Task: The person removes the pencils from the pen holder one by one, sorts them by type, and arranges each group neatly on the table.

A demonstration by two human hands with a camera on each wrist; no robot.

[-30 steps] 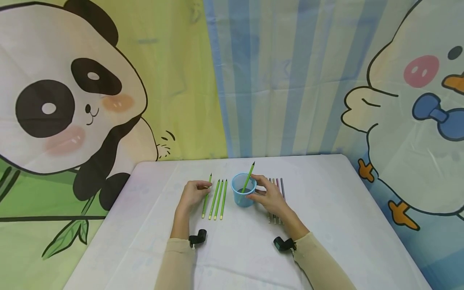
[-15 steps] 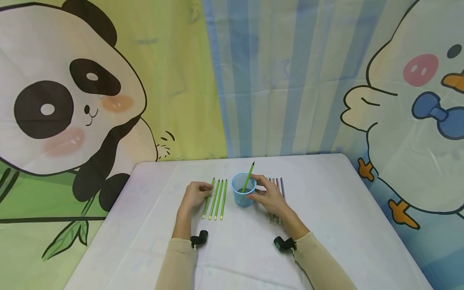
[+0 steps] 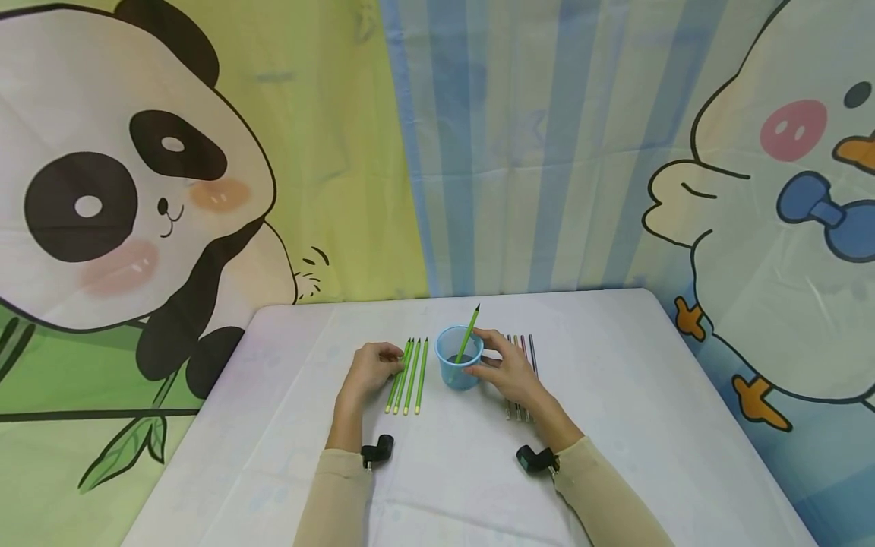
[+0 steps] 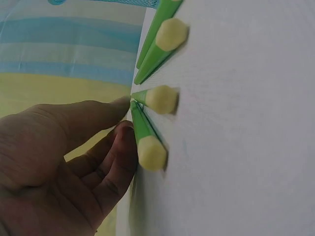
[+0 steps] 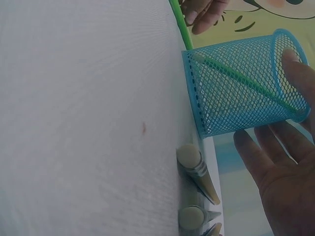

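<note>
My left hand [image 3: 371, 371] pinches the leftmost green pencil [image 3: 391, 398] between thumb and fingers. In the left wrist view its yellowish blunt end [image 4: 152, 154] faces the camera, close beside a second green pencil [image 4: 161, 100]. More green pencils [image 3: 422, 376] lie to the right in a row, tips pointing away. A light blue mesh pencil cup [image 3: 456, 377] stands upright on the table, a green pencil [image 3: 469, 334] leaning inside it with the tip above the rim. My right hand [image 3: 509, 371] grips the cup by its right side, the thumb [image 5: 295, 69] at the rim.
Several darker pencils [image 3: 532, 357] lie side by side right of the cup, partly behind my right hand and wrist. A white cloth covers the table [image 3: 437, 486]. Printed curtains [image 3: 519, 152] hang along its far edge.
My left hand has moved slightly right, drawing the leftmost green pencil in against the pencil beside it. The right hand and the cup have stayed in place.
</note>
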